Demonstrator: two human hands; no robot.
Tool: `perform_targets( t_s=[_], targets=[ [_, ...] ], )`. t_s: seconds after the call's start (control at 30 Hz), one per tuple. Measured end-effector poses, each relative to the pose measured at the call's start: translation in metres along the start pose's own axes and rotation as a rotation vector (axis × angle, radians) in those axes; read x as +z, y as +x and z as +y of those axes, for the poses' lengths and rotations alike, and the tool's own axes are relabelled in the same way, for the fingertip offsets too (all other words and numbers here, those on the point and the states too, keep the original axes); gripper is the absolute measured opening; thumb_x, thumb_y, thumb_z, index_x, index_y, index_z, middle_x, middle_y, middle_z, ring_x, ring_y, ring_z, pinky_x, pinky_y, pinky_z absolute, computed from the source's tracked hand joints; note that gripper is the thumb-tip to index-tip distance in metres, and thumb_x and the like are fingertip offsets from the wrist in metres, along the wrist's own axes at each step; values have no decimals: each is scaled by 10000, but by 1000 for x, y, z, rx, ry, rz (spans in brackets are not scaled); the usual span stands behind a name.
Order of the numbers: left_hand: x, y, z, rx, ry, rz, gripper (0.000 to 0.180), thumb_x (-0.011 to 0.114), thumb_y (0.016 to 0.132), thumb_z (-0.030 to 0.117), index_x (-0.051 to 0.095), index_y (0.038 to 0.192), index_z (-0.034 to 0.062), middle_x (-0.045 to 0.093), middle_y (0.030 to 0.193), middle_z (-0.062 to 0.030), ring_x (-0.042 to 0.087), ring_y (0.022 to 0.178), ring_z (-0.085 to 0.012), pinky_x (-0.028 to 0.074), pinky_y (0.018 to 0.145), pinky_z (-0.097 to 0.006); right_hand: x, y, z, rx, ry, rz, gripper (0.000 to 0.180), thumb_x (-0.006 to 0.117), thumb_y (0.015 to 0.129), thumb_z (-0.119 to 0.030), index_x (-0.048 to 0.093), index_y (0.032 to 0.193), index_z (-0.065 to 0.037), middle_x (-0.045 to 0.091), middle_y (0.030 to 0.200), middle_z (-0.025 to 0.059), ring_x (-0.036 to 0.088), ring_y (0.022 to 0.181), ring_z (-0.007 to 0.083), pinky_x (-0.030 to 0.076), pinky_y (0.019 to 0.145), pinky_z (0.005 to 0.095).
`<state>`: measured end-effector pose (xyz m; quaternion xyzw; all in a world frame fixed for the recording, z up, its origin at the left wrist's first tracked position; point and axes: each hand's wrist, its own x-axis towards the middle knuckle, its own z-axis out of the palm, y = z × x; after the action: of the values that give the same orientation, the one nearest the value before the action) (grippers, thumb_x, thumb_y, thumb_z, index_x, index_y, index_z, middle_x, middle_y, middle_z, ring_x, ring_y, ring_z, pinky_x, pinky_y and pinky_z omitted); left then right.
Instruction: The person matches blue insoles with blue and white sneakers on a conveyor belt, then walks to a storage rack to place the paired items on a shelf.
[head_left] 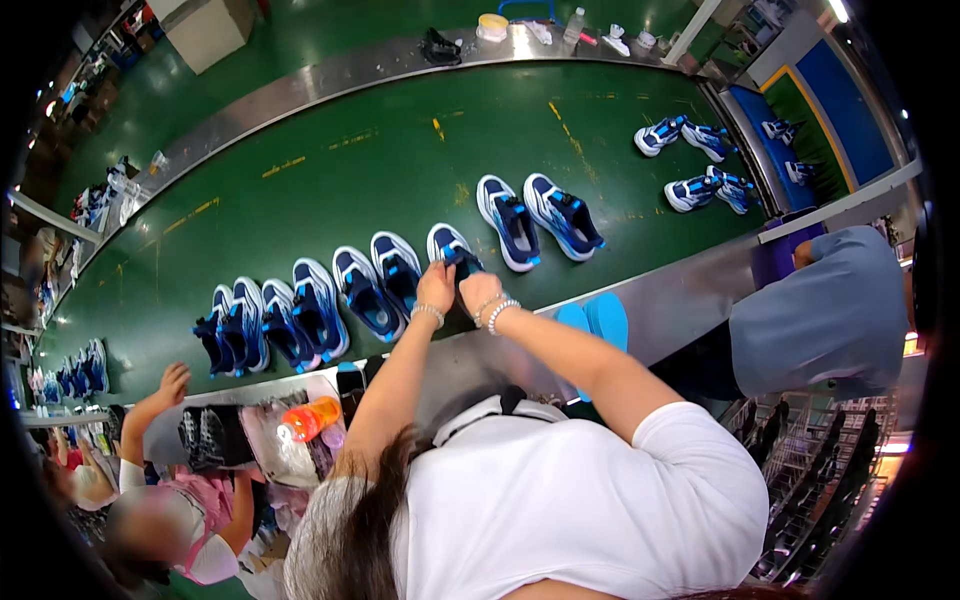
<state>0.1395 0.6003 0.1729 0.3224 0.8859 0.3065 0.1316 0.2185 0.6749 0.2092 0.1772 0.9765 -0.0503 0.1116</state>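
Note:
A navy, white and bright-blue sneaker (447,237) lies on the green belt, toe pointing away from me. My left hand (436,287) is closed on the left edge of its opening. On the other side, my right hand (480,290) is closed too, its fingers bunched at the collar. Both hands cover most of the heel, so what exactly the fingertips pinch is hidden. Just left stands a matching sneaker (396,268), with several more in a row beyond it. To the right lies another pair, its nearer sneaker (508,222) apart from my hand.
Two light-blue insole-shaped pieces (606,320) lie on the metal ledge (660,290) right of my forearm. More sneakers (690,192) sit at the belt's right end. A co-worker (165,520) is at left, near an orange bottle (312,418); another person (830,310) stands at right.

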Motion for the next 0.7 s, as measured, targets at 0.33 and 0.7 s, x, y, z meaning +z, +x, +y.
perform_targets(
  t_s=[0.33, 0.7],
  targets=[
    [9, -14, -13, 84, -303, -73, 325, 456, 802, 192, 474, 1028, -42, 510, 1022, -224, 484, 965, -347, 390, 821, -342, 75, 48, 1, 228, 717, 133, 253, 425, 788, -219, 571, 889, -40, 586, 885, 158, 570, 803, 300, 457, 697, 375],
    [29, -6, -16, -44, -380, -9, 390, 458, 807, 238, 451, 1112, -5, 474, 1117, -203, 460, 1029, -305, 367, 850, -316, 61, 19, -3, 356, 741, -215, 354, 436, 767, -110, 431, 1101, 6, 418, 1168, 179, 477, 988, 355, 425, 801, 379]
  ],
)
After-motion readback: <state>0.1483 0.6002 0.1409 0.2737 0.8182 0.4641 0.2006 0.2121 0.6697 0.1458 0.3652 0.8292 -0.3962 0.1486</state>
